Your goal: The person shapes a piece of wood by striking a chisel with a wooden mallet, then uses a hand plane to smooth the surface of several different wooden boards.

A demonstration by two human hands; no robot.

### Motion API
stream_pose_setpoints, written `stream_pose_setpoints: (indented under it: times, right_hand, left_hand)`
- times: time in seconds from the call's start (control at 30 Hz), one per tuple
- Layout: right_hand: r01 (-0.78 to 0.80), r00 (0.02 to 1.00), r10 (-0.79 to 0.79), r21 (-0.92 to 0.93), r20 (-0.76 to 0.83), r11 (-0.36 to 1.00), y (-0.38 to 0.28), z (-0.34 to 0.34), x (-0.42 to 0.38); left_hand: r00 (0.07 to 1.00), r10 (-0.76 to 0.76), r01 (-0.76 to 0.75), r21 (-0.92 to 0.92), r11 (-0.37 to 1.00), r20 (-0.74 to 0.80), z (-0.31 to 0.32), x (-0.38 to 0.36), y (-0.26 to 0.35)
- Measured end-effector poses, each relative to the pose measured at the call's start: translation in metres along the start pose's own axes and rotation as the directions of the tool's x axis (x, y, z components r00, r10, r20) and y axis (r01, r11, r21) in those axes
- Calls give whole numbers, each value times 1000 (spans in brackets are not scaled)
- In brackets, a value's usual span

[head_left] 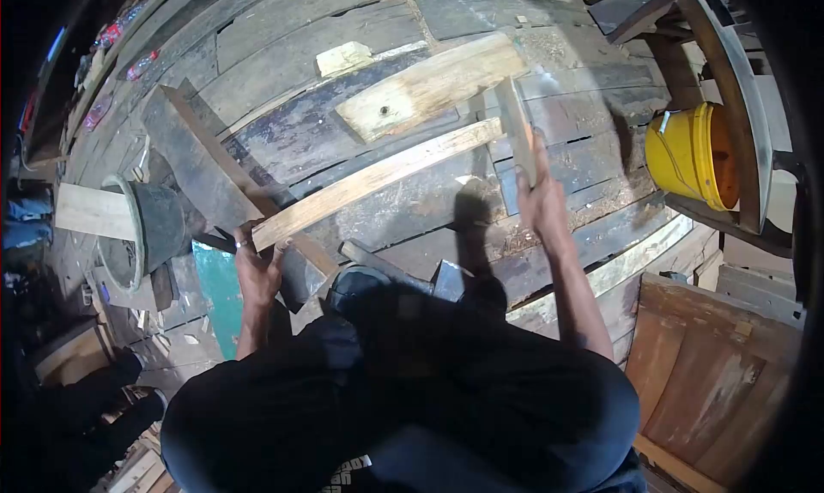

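My left hand [257, 274] is closed around the near left end of a long, pale wooden strip [378, 177], which slants up to the right. A dark slim object [215, 241] shows beside that hand's fingers. At the strip's far end, a short flat piece of wood [515, 133] stands across it, gripped along its right side by my right hand [542, 205]. Just beyond the strip lies a broad pale plank [433, 85] with a dark knot. A dark thick beam [206, 154] lies to the left, passing close to my left hand.
A dark bucket [163, 223] with a board [96, 211] across it stands left. The yellow bucket [681, 154] lies tipped at right, near a wooden frame [730, 81]. A brown panel [708, 373] is lower right; a green board [219, 296] is near my left forearm.
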State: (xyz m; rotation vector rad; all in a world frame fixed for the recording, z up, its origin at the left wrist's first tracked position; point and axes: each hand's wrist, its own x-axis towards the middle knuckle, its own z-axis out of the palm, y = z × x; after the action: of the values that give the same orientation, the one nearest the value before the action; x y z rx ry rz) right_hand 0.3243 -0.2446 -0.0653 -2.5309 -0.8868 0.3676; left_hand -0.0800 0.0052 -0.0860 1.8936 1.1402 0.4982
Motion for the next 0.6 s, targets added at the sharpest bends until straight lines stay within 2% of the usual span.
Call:
stream_pose_setpoints:
  times: [0.03,0.07,0.1,0.13,0.17,0.2,0.23,0.27,0.3,0.33,0.37,0.4,0.43,0.5,0.53,0.57,0.6]
  right_hand:
    - [-40,999,40,23,-4,999,-3,-1,-2]
    - [-162,964,148,49,220,986,-40,-17,-12]
    - [-16,953,-30,148,300,989,-63,-19,-26]
    - [192,956,-225,177,186,965,-65,7,-44]
    - [193,912,-255,211,321,958,-73,18,-62]
    - [359,848,-469,382,248,852,-78,30,-68]
    - [353,849,-467,391,249,850,-75,29,-70]
    - [285,879,-362,266,311,921,-70,21,-68]
    - [220,901,-252,128,354,967,-65,13,-62]
    - [263,951,-286,173,119,949,-39,24,-50]
    - [-80,963,53,93,264,992,-51,-8,-34]
    - [-61,992,43,156,117,986,-13,5,-24]
    - [-56,992,37,153,122,987,-17,1,-23]
    - [-198,961,167,125,222,972,-29,-10,-17]
    - [29,984,-51,129,171,991,-44,-4,-30]
    - [96,965,-125,132,230,987,-65,2,-43]
    - [91,925,-170,237,339,967,-69,21,-57]
  left_hand:
    - [1000,4,-4,-4,1000,5,1,0,-3]
    - [1000,-6,6,9,1000,-4,0,-1,-5]
    - [1000,-10,10,20,1000,-21,0,1,-8]
    - [1000,26,-25,37,999,-16,-1,2,-15]
    - [1000,23,-23,44,999,-6,-2,1,-14]
    - [1000,28,-28,35,999,9,-2,3,-12]
    - [999,31,-31,28,999,21,-4,3,-9]
    - [998,52,-54,70,996,25,-4,3,-5]
    - [1000,14,-13,-24,1000,21,-2,2,-5]
    - [1000,1,-1,-6,1000,23,-2,3,-3]
    - [1000,-17,16,11,1000,23,-3,2,-2]
    - [1000,-24,24,11,1000,14,-3,0,-3]
    - [1000,-3,3,3,1000,-4,-1,-2,-3]
    - [999,30,-30,-12,999,-26,4,1,-7]
    - [1000,4,-4,10,1000,-20,2,0,-11]
    - [1000,-18,18,34,999,-15,1,0,-14]
    - [1000,-22,22,40,999,-16,0,0,-10]
